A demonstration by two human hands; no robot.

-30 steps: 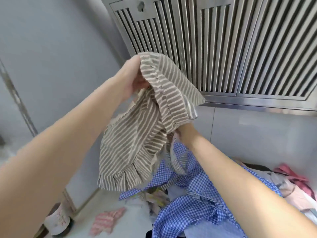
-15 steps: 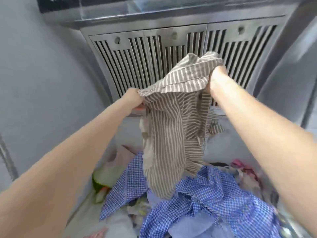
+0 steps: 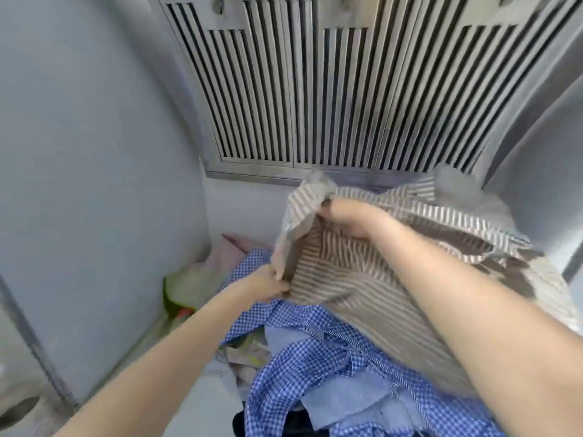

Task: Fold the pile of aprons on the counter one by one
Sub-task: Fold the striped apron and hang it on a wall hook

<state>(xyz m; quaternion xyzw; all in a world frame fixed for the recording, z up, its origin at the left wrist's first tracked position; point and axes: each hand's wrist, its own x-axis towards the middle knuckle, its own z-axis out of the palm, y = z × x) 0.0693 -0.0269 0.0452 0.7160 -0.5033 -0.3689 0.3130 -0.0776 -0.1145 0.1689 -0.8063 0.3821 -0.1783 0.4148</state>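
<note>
Brown-and-cream striped cotton, thin and limp: that is the apron (image 3: 372,279) I have up off the pile (image 3: 315,367). It hangs just above the blue checked cloth (image 3: 303,351), its bulk draped to the right of my arms and sagging back onto the heap there. My left hand (image 3: 268,282) pinches one edge low down, fingers closed tight on a fold of the stripes. My right hand (image 3: 347,216) is higher, fingers curled round a bunched corner, so the edge between the two hands runs taut and slanted.

I judge it light and entirely soft; it will not hold any shape by itself and collapses wherever I do not support it. It should not be slippery, as woven cotton grips well in a pinch. The sensible places to hold are the corners or the hem, spread well apart, so the weight pulls it flat. The ruffled trim and any straps may tangle with the checked cloth beneath.

Left of the pile, against the grey wall (image 3: 94,152), lies something pale green (image 3: 186,285). Above the pile, the slatted metal vent (image 3: 315,89) fills the wall.
</note>
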